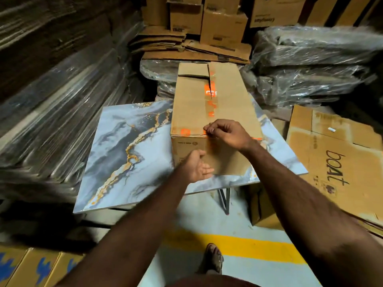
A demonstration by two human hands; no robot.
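Head view: a long cardboard box [211, 112] lies on a marble-patterned table [128, 154], its long axis running 6 to 12 o'clock and its near end facing the person. The right hand [228, 133] pinches the tape [210, 104] at the box's near top edge. The left hand [195, 167], fingers loose and holding nothing, rests on the near face. Bare tabletop spreads toward 9 o'clock, while wrapped stacks [51, 121] and flattened cartons [335, 162] crowd both sides.
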